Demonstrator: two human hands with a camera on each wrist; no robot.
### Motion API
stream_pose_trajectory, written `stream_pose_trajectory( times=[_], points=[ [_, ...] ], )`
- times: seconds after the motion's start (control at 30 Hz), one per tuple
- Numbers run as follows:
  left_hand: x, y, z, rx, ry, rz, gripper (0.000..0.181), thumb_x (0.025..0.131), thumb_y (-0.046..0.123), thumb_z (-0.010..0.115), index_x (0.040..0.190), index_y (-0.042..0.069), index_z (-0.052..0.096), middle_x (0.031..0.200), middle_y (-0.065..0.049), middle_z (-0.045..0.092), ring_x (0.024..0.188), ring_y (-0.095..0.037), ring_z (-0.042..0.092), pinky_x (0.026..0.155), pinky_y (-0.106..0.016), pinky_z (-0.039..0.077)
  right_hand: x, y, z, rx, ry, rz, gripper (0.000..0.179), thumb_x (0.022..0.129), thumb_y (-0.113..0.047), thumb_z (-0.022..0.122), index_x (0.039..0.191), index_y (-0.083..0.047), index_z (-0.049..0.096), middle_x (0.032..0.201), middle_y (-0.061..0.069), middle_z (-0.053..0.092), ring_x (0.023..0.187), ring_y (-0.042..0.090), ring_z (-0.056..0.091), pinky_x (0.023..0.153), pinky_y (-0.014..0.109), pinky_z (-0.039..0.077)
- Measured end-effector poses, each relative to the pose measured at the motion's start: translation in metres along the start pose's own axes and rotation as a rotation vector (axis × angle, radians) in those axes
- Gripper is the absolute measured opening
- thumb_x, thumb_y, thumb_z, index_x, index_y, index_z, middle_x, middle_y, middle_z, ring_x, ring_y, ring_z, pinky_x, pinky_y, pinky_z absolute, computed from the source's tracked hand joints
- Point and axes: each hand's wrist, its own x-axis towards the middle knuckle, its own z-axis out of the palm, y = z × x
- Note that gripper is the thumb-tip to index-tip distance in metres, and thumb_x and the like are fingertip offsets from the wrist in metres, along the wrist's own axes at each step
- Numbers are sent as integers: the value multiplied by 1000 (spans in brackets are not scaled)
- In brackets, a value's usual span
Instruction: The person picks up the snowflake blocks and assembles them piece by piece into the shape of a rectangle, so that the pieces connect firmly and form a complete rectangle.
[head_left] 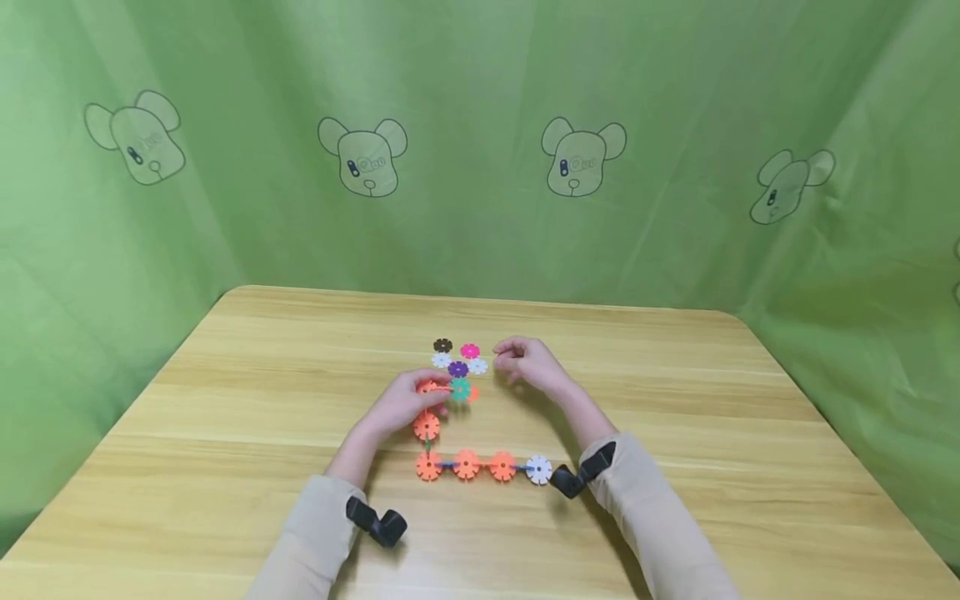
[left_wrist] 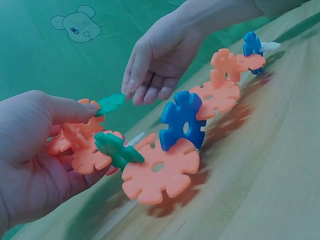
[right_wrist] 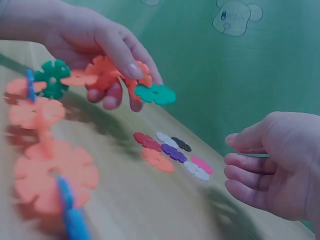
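Orange, green and blue plastic discs make a chain (head_left: 428, 473) on the surface (head_left: 675, 400), one end lifted in the left hand's (head_left: 400, 404) gripping fingers; the right hand's (head_left: 528, 364) are relaxed, empty. Probably light, stiff, weak at its slots: pinch beside a joint. Curtain (head_left: 465, 242) lettering is too blurred to read.

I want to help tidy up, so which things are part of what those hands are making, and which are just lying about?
Part of the making:
left hand, gripping the chain
chain of joined discs
green disc at the chain's end
right hand, holding nothing

Lying loose, perhaps spares:
purple disc
pink disc
dark disc
two white discs
red disc
orange disc
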Motion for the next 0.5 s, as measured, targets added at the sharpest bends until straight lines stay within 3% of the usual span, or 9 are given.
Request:
stream_pose_trajectory(
  times=[0.2,0.37,0.5],
  points=[
    [0,-1,-2,-2,-12,-2,41,89,16,61,125,0,53,87,-14,67,77,-21,65,90,-40,46,18,3,4,-73,-5,33,36,87,-6,62,118,10,53,100,18,59,86,28,58,74,33,53],
    [0,0,-3,0,-14,-4,40,89,16,61,125,1,54,85,-13,67,78,-21,65,88,-39,47,29,10,13,-238,13,2,33,83,-12,68,110,5,60,93,12,61,78,19,55,67,26,49],
    [0,0,-2,-11,-12,-8,39,89,16,60,125,1,54,87,-14,67,78,-20,64,88,-38,47,33,13,21,-332,57,-13,32,79,-16,72,105,2,63,89,8,61,80,18,54,71,28,47]
  ],
)
